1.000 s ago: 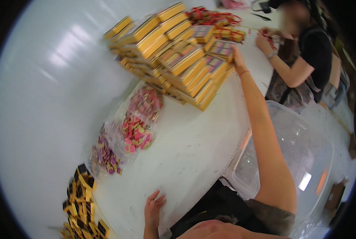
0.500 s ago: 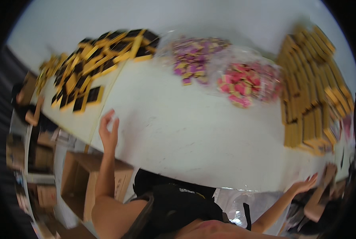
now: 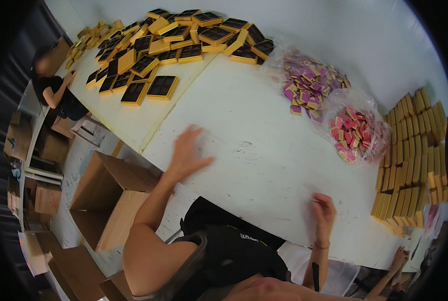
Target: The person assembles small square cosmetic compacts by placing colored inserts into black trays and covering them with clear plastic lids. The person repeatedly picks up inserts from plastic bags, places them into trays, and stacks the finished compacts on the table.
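My left hand [image 3: 188, 154] hovers above the white table [image 3: 244, 165], its thumb and fingers spread and nothing between them. To the right, near the table's front edge, is my right hand [image 3: 324, 216]. Its fingers are loosely bent and slightly blurred, and I see nothing in them. Beyond my left hand lies a heap of gold-edged boxes with dark divided insides [image 3: 163, 87]. Clear plastic bags hold small purple-and-gold pieces [image 3: 309, 83] and pink-and-gold pieces [image 3: 352, 131] toward the back right.
Stacked gold boxes [image 3: 409, 165] stand at the right end of the table. An open cardboard carton [image 3: 126, 200] sits on the floor at the left. A person [image 3: 56, 90] works at the far left, and another person's hands [image 3: 399, 258] show at the lower right.
The view has swung to the right side of the scene's left, so the heap sits nearer the middle. My right hand has come in over the table, closer to my left.
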`<state>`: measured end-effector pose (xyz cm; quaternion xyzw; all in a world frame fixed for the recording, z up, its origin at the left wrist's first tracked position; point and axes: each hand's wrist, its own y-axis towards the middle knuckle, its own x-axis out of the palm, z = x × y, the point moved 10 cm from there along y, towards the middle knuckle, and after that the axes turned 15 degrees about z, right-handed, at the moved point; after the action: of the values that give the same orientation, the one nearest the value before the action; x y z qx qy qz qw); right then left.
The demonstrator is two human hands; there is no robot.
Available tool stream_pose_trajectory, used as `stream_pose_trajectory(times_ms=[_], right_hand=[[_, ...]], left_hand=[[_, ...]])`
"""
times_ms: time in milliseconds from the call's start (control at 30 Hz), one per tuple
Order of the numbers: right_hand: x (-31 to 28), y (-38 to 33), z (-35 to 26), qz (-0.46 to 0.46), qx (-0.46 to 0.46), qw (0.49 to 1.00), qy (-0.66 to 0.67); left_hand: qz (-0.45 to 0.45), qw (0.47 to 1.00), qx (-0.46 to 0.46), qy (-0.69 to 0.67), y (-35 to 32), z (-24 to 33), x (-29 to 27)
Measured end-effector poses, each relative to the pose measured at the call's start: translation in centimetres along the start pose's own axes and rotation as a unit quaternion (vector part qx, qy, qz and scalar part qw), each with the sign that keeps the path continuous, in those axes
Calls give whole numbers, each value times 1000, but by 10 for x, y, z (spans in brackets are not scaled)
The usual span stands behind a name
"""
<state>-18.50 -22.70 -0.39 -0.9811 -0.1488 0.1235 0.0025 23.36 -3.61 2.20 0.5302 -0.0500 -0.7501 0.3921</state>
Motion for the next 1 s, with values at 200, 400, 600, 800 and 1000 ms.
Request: stream_pose_trajectory(times_ms=[200,400,600,800,1000], right_hand=[[143,-23,-101,-80,-315,946,-17],[28,7,-85,163,-352,879,-278],[-115,27,-2,323,-143,778,-520],[2,17,-60,161,-351,819,-424],[165,-15,-113,-140,-446,824,-319]], left_hand=[[-361,655,-249,-615,-42,167,94],[55,965,28,-257,90,40,28],[178,919,-248,248,115,-277,-66],[188,968,-93,138,81,-182,-24],[16,979,175,-99,11,49,31]])
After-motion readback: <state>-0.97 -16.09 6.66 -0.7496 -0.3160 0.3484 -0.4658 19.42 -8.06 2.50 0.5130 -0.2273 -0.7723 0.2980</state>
